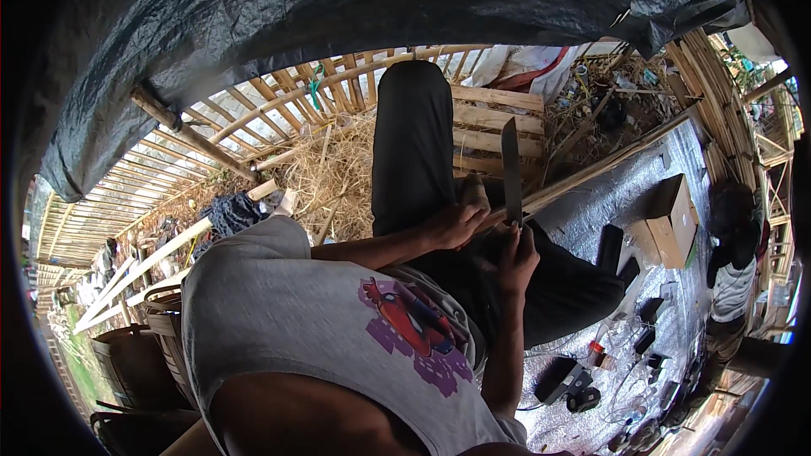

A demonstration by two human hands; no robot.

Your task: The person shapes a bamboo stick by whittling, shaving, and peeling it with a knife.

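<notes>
right hand (517, 260) gripping knife (511, 171), handle hidden, left hand (456, 224) beside

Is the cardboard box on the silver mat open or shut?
Shut, it seems: the cardboard box on the silver mat shows closed brown faces with no raised flaps and no contents visible.

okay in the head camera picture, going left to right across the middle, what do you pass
Woven baskets → dry straw pile → left hand → right hand gripping the long knife → cardboard box → another person seated at the far right.
</notes>
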